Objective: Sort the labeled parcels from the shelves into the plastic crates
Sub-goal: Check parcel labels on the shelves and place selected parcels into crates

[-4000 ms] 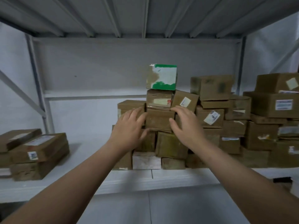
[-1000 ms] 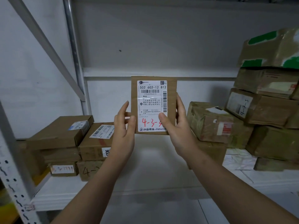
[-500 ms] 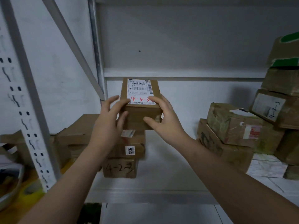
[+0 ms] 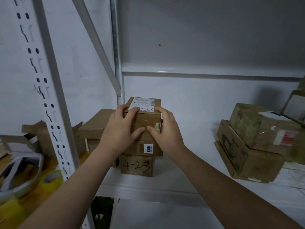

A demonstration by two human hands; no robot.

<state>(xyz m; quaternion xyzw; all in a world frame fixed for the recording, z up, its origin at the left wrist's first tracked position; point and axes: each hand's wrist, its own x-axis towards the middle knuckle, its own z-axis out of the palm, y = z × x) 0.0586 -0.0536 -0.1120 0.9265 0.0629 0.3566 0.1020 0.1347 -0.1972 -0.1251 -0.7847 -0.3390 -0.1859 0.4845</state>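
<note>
Parcel (image 4: 145, 119), the small brown carton close to the middle of the view, is best read against its surroundings, largest first. The white shelf (image 4: 189, 162) has a bare stretch at three o'clock of it, bounded by a slumped pile of bigger cartons (image 4: 250, 146) well apart. At nine o'clock a slotted upright (image 4: 49, 96) and a diagonal brace (image 4: 98, 47) close that side, so the free way out looks to be straight back over the shelf's front lip at six o'clock. No crate is in view. Under the parcel stand a box with a 1206 sticker (image 4: 142, 148) and, below it, a box marked 4-2-3 (image 4: 137, 166); whether the parcel's weight rests fully on them cannot be told. A flat carton (image 4: 97, 126) lies just beside at nine o'clock. The left hand (image 4: 118, 129) and right hand (image 4: 166, 129) clasp the parcel from either side, fingers (image 4: 132, 111) curled over its top front edge, thumbs meeting on the taped front face. It looks stiff and light, though the tape may be slick; the opposite side walls seem the surest hold. Its label (image 4: 143, 104) lies on top.
</note>
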